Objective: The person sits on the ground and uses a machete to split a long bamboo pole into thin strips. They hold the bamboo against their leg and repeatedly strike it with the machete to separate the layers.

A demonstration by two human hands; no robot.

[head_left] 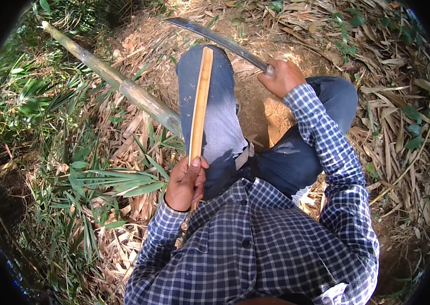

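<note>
My left hand grips the near end of a flat split bamboo strip, pale yellow, which lies lengthwise along my left thigh in dark jeans. My right hand is closed on the handle of a long curved machete. Its dark blade reaches up and left, and its tip passes beyond the strip's far end. The blade is raised off the strip and does not touch it. Both sleeves are blue-and-white checked.
A long green bamboo pole lies diagonally at the left and runs under my left leg. Dry bamboo leaves and husks cover the ground. Green plants grow on the left side. Bare earth shows between my knees.
</note>
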